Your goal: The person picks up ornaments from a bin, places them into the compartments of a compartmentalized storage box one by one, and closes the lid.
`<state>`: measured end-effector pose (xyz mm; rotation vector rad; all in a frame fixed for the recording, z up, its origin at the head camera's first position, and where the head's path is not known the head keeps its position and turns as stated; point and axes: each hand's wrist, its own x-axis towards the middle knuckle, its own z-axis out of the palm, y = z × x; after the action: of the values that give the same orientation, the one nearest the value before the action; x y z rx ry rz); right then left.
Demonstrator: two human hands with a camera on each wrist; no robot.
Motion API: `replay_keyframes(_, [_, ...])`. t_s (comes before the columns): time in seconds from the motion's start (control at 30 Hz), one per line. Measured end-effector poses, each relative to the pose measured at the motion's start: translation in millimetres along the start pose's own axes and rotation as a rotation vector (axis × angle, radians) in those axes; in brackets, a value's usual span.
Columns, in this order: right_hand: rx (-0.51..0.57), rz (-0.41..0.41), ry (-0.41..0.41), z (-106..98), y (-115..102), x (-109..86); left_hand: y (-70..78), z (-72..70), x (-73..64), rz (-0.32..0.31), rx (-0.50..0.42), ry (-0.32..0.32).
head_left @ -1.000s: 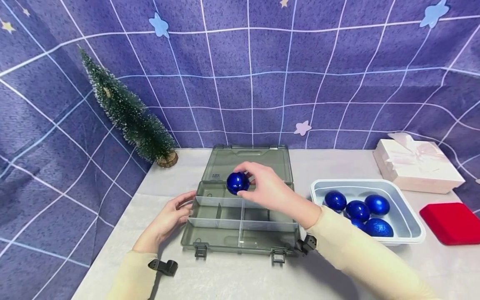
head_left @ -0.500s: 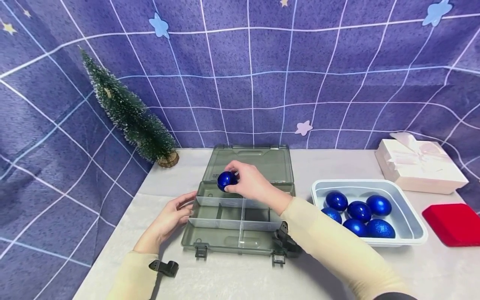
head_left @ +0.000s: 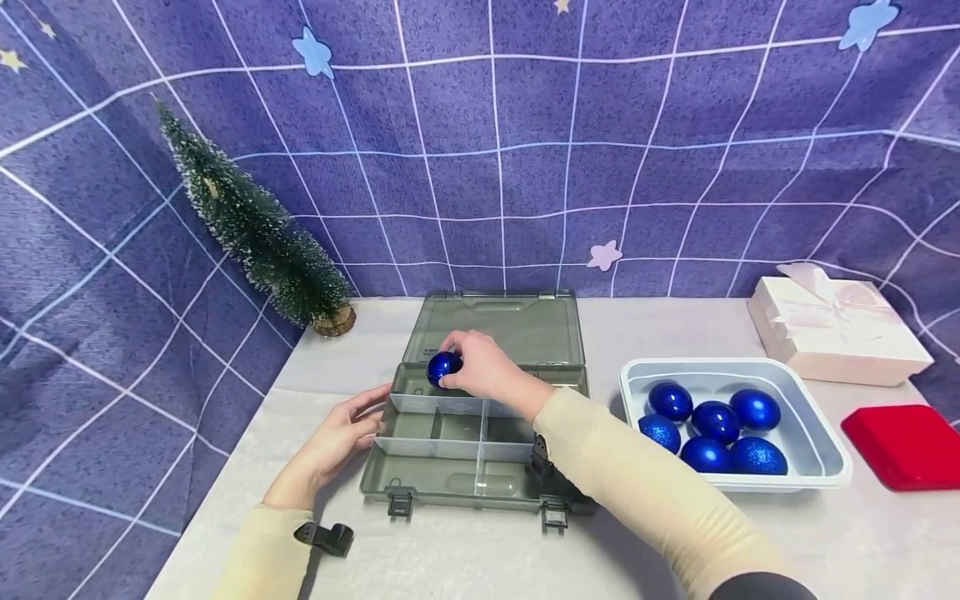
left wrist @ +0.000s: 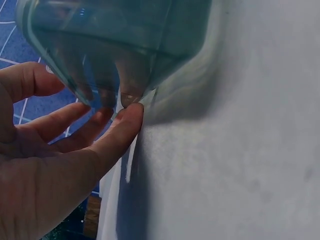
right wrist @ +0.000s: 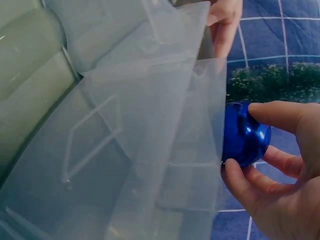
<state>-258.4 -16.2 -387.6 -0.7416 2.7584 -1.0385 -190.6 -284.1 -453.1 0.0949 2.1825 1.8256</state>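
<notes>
A glossy blue bauble (head_left: 441, 368) is pinched between the thumb and fingers of my right hand (head_left: 486, 367), at the back left compartment of a clear grey-green divided plastic box (head_left: 423, 468). In the right wrist view the bauble (right wrist: 246, 134) shows just beyond a translucent divider (right wrist: 150, 150); whether it touches the box floor cannot be told. The box's lid (head_left: 498, 325) lies back, opened away from me. My left hand (head_left: 337, 437) rests its fingertips against the box's left side. The left wrist view shows its thumb and fingers (left wrist: 127, 120) loosely extended at the box's wall.
To the right, a white plastic tray (head_left: 836, 454) holds several blue baubles (head_left: 716, 422), some glossy and some glittery. Behind it is a pale gift box (head_left: 847, 333) with a bow, and a red case (head_left: 903, 446) lies farther right. A small Christmas tree (head_left: 255, 229) stands back left.
My right hand has carried the bauble leftward and slightly lower, over the back left compartment. More of the tray's baubles show now. My left hand has stayed at the box's side.
</notes>
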Motion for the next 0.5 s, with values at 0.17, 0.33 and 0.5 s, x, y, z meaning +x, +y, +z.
replay_keyframes(0.17, [-0.027,-0.024,-0.004,8,3,2.0,-1.5,-0.3,-0.4,0.011,-0.022,-0.012])
replay_keyframes(0.33, [-0.051,-0.020,-0.024,13,3,0.6,-2.3,-0.5,0.0,0.027,-0.045,-0.033])
replay_keyframes(0.5, [-0.087,-0.015,-0.044,16,2,-1.2,-3.1,-1.2,-0.5,0.028,-0.055,-0.037])
